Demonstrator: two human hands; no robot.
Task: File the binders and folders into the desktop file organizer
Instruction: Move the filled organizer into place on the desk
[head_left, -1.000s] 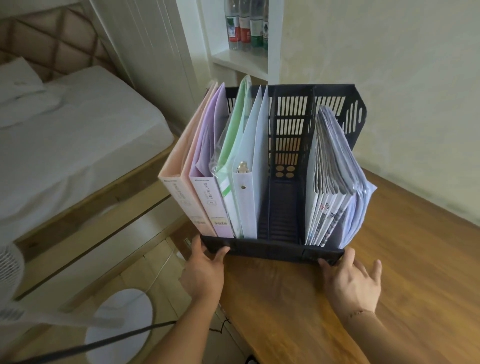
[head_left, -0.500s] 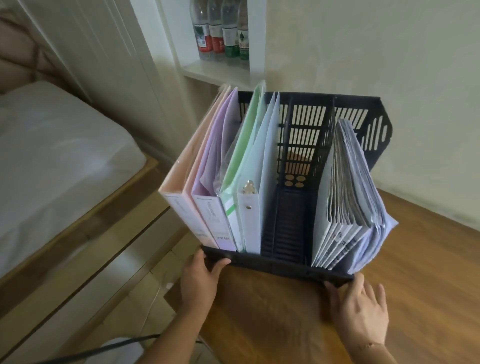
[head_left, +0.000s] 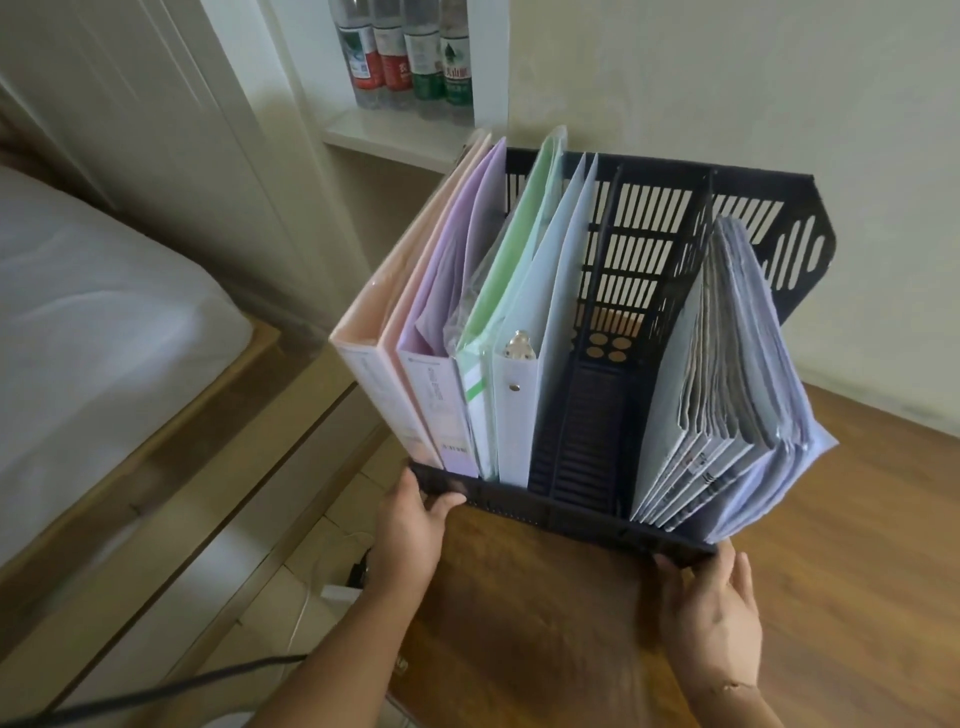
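A dark slotted file organizer (head_left: 649, 218) stands on the wooden desk (head_left: 545, 623), near its left edge. Its left slots hold a pink binder (head_left: 374, 374), a purple binder (head_left: 441, 395), a green folder (head_left: 514, 260) and a white ring binder (head_left: 519, 410), all upright. The middle slot is empty. A thick bunch of folders (head_left: 727, 374) leans in the right slot. My left hand (head_left: 410, 525) grips the organizer's front left corner. My right hand (head_left: 711, 618) holds its front right corner, fingers on the front rim.
A bed with a white mattress (head_left: 104, 322) and wooden frame lies to the left, below desk level. Several water bottles (head_left: 410, 52) stand in a wall niche behind the organizer. A power strip and cable (head_left: 332, 587) lie on the tiled floor. A wall stands close behind the desk.
The view has swung left and down, so the organizer sits further right and appears larger. Both hands have stayed on its front corners; the right hand now sits lower right.
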